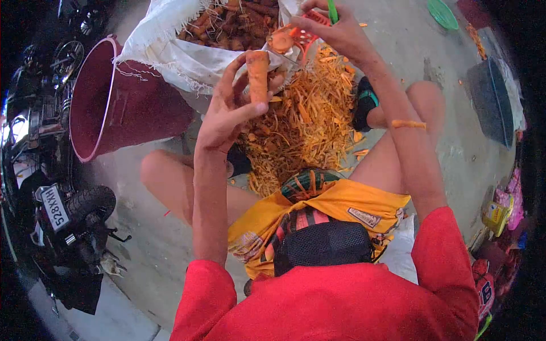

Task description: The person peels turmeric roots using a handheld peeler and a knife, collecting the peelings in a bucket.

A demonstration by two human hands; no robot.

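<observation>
My left hand (230, 105) is closed around a peeled orange carrot (258, 77), held upright over the pile of peelings. My right hand (341, 37), up and to the right, grips a knife by its green handle (333, 10). A thin blade edge shows near the top of the carrot. Beside that blade is a round cut piece of carrot (280, 42). Behind it, partly covered by my right hand, is a red plastic basket (305, 41). An open white sack (165, 48) of unpeeled carrots (236, 25) lies just beyond my left hand.
Carrot peelings (318, 108) heap on the concrete floor between my legs. A large maroon bucket (145, 108) lies tipped at the left, near a parked motorcycle (85, 210). On the right are a dark grey tub (490, 102) and a green plastic item (442, 14).
</observation>
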